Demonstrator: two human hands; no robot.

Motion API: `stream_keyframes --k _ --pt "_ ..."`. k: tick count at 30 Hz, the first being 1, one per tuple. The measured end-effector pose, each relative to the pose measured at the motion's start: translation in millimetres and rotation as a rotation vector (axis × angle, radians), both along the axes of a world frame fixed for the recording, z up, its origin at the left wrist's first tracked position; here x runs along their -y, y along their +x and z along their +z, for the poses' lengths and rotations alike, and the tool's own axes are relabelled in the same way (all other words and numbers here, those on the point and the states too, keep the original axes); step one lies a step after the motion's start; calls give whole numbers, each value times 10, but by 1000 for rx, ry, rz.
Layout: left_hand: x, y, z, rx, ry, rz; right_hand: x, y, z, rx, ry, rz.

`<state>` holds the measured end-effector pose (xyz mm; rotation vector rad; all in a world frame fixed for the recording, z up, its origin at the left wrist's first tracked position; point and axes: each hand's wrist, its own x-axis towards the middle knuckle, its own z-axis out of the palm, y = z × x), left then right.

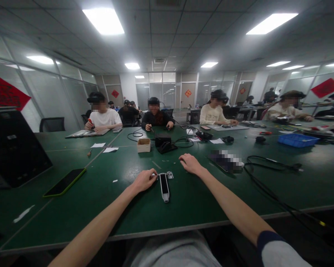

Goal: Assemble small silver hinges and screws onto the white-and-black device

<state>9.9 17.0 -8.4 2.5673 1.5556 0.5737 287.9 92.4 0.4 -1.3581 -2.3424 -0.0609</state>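
A slim white device with a black strip down its middle [164, 187] lies on the green table in front of me, its narrow end pointing my way. At its far right corner sits a small metal bracket [170, 175]. My left hand [144, 180] is closed, its thumb and fingertips pinching the device's far left corner; the fingers hide that part. Farther off to the right, my right hand [190, 164] rests palm down on the table with its fingers stretched out. I see nothing held in it, though its underside is hidden. Tiny bits [174, 162] lie just left of its fingertips.
A phone in a green case [64, 182] and a black computer case [13, 148] are at left. Ahead stand a small cardboard box [143, 145] and a black device [164, 144]. Black cables [263, 185] and a blue tray [298, 140] lie right. Several people sit across the table.
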Motion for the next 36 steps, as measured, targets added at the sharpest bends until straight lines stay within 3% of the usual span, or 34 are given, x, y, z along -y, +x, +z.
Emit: stream_keyframes --k 4,17,22,29,36 --pt "-1 1 -11 11 10 -12 -178 187 -91 69 -63 -138" --pt "-15 -5 -37 -3 21 -7 -245 94 -93 80 -148 -113" --pt "-5 1 -30 -5 10 4 -95 -22 -40 49 -153 8" --pt "-1 6 -24 -3 -4 15 247 -270 13 -93 -121 306" --pt "16 8 -19 3 -16 22 405 -403 28 -151 -160 340"
